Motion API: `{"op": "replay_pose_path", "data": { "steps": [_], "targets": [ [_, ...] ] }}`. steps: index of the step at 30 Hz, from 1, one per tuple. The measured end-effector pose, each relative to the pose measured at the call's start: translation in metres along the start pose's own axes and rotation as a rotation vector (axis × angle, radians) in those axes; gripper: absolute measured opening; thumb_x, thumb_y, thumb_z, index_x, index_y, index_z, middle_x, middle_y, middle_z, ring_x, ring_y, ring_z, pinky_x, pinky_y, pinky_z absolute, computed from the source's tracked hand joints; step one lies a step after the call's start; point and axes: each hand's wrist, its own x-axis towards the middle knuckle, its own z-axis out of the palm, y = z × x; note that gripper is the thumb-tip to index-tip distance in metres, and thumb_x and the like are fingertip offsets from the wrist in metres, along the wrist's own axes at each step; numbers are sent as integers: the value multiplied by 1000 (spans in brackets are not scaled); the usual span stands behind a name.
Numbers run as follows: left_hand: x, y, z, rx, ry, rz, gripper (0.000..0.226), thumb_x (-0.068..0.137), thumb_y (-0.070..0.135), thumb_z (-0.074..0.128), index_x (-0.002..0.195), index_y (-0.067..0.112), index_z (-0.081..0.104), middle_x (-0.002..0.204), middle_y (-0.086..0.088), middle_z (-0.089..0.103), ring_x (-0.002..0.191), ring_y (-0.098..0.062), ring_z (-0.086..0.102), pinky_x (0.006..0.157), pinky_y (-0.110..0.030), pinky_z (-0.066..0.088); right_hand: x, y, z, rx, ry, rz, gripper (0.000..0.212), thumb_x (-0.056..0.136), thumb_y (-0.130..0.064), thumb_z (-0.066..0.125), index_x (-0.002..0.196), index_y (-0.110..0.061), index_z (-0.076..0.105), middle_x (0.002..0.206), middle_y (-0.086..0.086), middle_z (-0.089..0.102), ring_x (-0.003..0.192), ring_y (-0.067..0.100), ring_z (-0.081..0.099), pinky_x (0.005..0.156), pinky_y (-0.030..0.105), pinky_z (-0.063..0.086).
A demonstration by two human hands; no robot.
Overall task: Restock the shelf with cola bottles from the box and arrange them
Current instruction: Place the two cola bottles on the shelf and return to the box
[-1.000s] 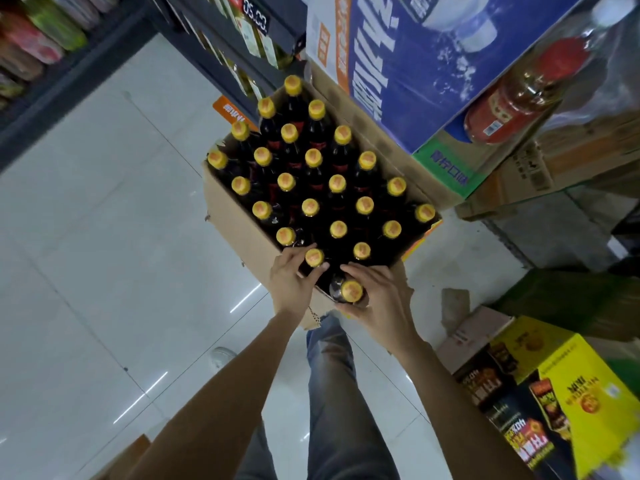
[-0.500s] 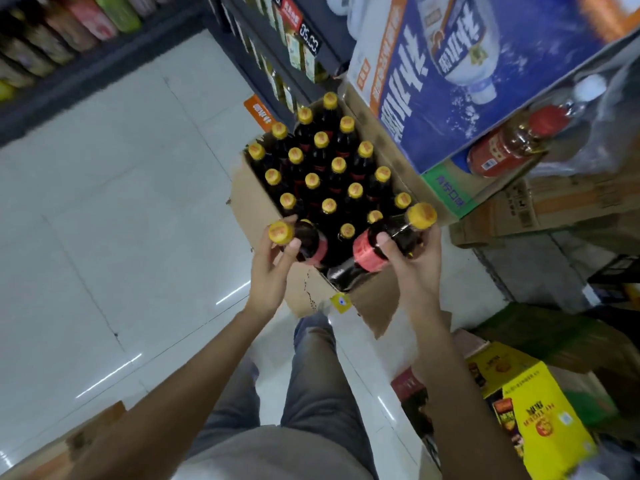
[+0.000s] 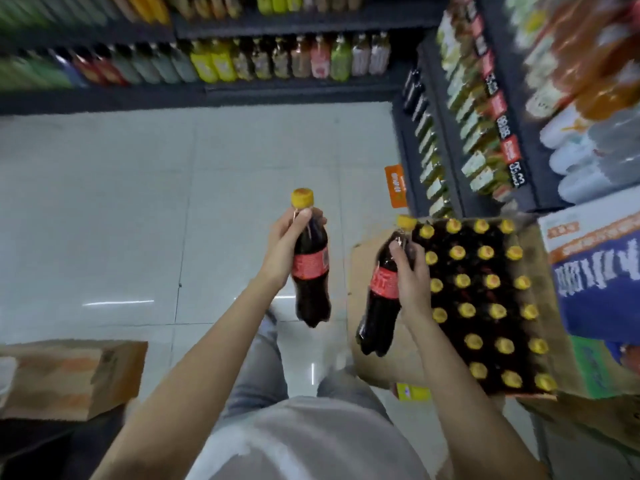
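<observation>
My left hand [image 3: 287,247] grips the neck of a cola bottle [image 3: 310,271] with a yellow cap and red label, held upright over the floor. My right hand [image 3: 412,275] grips a second cola bottle [image 3: 379,299] by its upper body, just left of the cardboard box [image 3: 367,271]. The box stands at the right and holds several more yellow-capped cola bottles [image 3: 485,299] in rows. Drink shelves [image 3: 460,133] rise behind the box at the right, blurred.
A long shelf [image 3: 242,60] of coloured drink bottles runs across the far side of the white tiled aisle. A closed cardboard carton [image 3: 76,375] lies at the lower left. A blue and white printed carton [image 3: 595,271] sits right of the cola box.
Both hands have lifted their bottles out of the box and swung left, away from it. My view has turned toward the aisle and the far shelf.
</observation>
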Motion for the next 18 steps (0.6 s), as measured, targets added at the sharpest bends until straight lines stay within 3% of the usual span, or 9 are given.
{"op": "replay_pose_path", "data": {
  "steps": [4,8,14,18],
  "targets": [
    [42,26,-90,-44,118,59,33,78,39,56,83,7,60,73,2,69,75,-9,64,75,-19,49,29,-28,111,-49,-115,-21,18,93,-31,57,107,-21,54,95,-3,62,96,20,62,79,30,49],
    [86,53,-193,-33,217,119,29,86,33,52,92,5,58,87,-7,65,86,-16,61,84,-26,48,55,-60,231,-137,-253,-133,9,92,-31,59,101,-29,56,100,-4,64,101,19,61,88,37,48],
    [157,111,-334,123,308,195,32,82,48,52,106,27,58,105,4,64,105,-7,58,97,-21,41,85,-133,420,-234,-459,-313,31,89,-27,63,119,-27,55,108,-14,63,99,-3,58,84,9,42],
    [216,162,-417,238,320,271,36,81,51,53,103,23,57,103,3,66,100,-6,59,93,-20,43,115,-190,529,-268,-595,-464,30,90,-24,61,118,-27,51,106,-17,61,94,-16,54,80,2,38]
  ]
}}
